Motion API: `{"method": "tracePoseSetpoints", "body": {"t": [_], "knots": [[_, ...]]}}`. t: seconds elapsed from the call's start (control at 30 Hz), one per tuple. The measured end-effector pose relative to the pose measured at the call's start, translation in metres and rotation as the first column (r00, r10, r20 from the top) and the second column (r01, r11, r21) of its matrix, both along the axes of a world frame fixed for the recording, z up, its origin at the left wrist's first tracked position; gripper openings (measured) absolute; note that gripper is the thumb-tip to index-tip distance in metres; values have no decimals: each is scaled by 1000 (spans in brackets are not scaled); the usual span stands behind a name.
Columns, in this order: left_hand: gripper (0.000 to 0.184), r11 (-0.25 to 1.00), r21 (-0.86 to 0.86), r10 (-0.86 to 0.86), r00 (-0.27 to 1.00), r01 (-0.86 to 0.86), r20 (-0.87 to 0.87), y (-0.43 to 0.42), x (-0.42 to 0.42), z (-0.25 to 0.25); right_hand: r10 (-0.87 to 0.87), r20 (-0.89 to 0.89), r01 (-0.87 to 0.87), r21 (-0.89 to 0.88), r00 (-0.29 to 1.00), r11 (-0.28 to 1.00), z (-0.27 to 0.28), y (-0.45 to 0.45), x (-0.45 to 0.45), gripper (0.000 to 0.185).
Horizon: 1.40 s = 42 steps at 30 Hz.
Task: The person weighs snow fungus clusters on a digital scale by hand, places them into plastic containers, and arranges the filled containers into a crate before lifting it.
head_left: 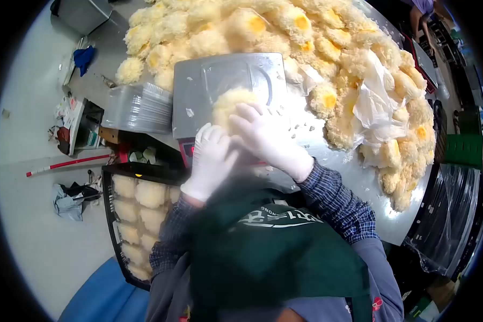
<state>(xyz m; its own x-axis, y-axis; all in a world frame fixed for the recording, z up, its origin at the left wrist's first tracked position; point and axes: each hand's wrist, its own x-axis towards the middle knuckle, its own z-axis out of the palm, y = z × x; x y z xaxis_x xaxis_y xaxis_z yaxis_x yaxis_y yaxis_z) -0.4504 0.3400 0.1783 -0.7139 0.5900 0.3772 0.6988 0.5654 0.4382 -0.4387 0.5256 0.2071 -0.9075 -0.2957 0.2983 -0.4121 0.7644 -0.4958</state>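
A shaggy, cream-coloured round clump (pixel 226 106) sits on the square silver metal pan of a scale (pixel 196 80), straight ahead of the person and just beyond both white-gloved hands. It has no clear long axis. The right hand (pixel 265 133) is nearer, reaching ahead and leftward, its fingers bent over the clump's near right side; I can't tell whether they grip. The left hand (pixel 212 158) is just beside the clump's near left side, fingers bent close together; whether it touches is unclear.

A big heap of similar clumps (pixel 198 40) crowds the scale's far edge and spreads right across the shiny metal counter (pixel 330 169), with a crumpled white plastic bag (pixel 378 104) on top. Stacked clear plastic boxes (pixel 137 110) flank the scale's left; a black crate (pixel 169 172) holding pale clumps (pixel 150 194) stands near the left forearm.
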Motion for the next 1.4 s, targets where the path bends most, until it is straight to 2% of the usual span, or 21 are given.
{"method": "tracePoseSetpoints", "body": {"t": [0.07, 0.1, 0.13, 0.23, 0.3, 0.37, 0.47, 0.5, 0.57, 0.6, 0.63, 0.7, 0.73, 0.8, 1.03, 1.1, 1.13, 1.23, 1.3, 1.37, 1.4], "knots": [[24, 970, 240, 7, 987, -45, 160, -16, -1, 12, 76, 95, -73, -38, 993, 997, 24, 10, 3, 27], [16, 935, 338, 55, 985, -108, 162, -24, -5, 20, -29, 140, 75, -333, 990, 940, 7, 16, 1, 23], [12, 884, 392, 182, 959, -257, 218, -37, -7, 17, -150, 36, 153, -359, 988, 921, 6, 29, -2, 23], [10, 676, 417, 423, 783, -607, 455, -66, -16, 17, -266, 433, 504, -661, 861, 556, 4, 65, -21, 30], [22, 758, 296, 295, 711, -581, 638, -78, -18, 2, -126, 536, 537, -741, 835, 403, -33, 84, -35, 33], [37, 719, 248, -7, 350, -649, 937, -55, -5, -6, 0, 679, 666, -720, 734, 195, -57, 73, -50, 37], [61, 779, 319, -253, 195, -539, 947, -34, 9, -12, 386, 442, 529, -835, 809, -152, -111, 60, -74, 49], [69, 766, 340, -295, 172, -546, 940, -32, 10, -11, 326, 437, 500, -855, 838, -137, -56, 42, -64, 51], [83, 715, 345, -392, 59, -607, 918, -38, 6, -23, 239, 534, 423, -817, 811, 391, -22, 59, -52, 49], [80, 679, 397, -493, 18, -617, 870, -42, 5, -19, 32, 524, 345, -603, 851, 719, 2, 53, -34, 52], [83, 692, 419, -515, 5, -588, 857, -43, 4, -11, -93, 264, 211, -466, 960, 859, -14, 52, -21, 57], [76, 731, 325, -380, 38, -600, 924, -38, 3, -13, -183, 434, 339, -314, 882, 887, -13, 47, 4, 46], [45, 774, 335, -291, 168, -538, 942, -32, 7, -2, -87, 603, 415, -429, 793, 802, -13, 49, 10, 41], [30, 754, 307, -267, 157, -580, 951, -28, 7, -4, 208, 805, 605, -563, 555, 563, -16, 49, 20, 32], [17, 683, 423, -226, 378, -596, 898, -26, 10, -19, 198, 782, 696, -619, 591, 365, -21, 23, 37, 12], [20, 550, 538, -321, 433, -639, 842, -23, 9, -12, 158, 669, 570, -714, 726, 406, -18, 14, 39, 13], [21, 706, 573, -199, 659, -417, 725, -28, 11, -12, 137, 668, 583, -717, 732, 382, -21, 10, 39, 14], [34, 368, 722, -618, 427, -586, 661, -28, 24, -1, 186, 459, 373, -854, 869, 364, -7, -14, 38, 10], [47, 509, 691, -416, 556, -513, 720, -25, 35, 20, 317, 388, 247, -881, 865, 404, 2, -36, 41, 12], [46, 88, 757, -458, 649, -647, 608, -34, 43, 28, 396, 393, 225, -885, 830, 407, 1, -64, 48, 16], [45, 12, 727, -401, 663, -686, 632, -50, 50, 31, 453, 437, 192, -850, 777, 491, -4, -68, 51, 24]]}}
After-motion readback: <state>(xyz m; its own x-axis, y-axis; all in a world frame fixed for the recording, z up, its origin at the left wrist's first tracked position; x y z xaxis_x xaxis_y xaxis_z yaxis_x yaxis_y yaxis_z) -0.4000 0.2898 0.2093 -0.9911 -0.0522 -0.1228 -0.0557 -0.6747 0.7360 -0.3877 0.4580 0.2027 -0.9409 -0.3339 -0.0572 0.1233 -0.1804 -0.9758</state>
